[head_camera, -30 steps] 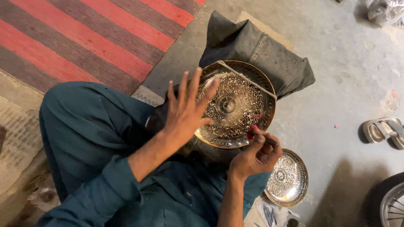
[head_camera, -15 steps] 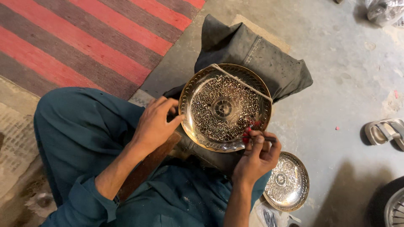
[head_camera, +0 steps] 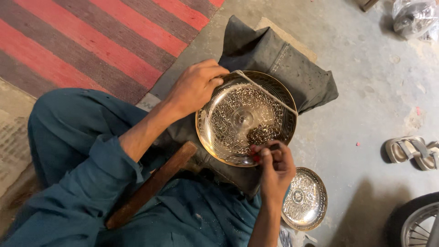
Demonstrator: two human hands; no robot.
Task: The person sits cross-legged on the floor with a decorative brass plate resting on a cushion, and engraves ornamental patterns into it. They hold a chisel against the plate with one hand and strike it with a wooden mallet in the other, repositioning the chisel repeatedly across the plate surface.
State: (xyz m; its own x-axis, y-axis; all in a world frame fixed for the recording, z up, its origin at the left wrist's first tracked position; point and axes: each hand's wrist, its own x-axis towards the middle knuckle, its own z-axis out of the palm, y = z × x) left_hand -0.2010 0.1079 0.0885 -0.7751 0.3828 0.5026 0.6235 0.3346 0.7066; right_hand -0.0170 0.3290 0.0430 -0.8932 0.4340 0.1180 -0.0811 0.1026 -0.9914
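Hands [head_camera: 196, 87] on engraved plate [head_camera: 247, 119], concrete floor [head_camera: 366, 91], striped rug [head_camera: 91, 41]

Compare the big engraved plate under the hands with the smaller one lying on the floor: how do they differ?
The large plate is clearly bigger and warmer, brassy in tone; the small plate looks more silvery. The large plate rests on a dark cloth pad, gripped at its rim by the left hand, with the right hand holding a small tool at it; the small plate lies untouched on the concrete floor. A cord crosses only the large plate. Both are round and densely patterned.
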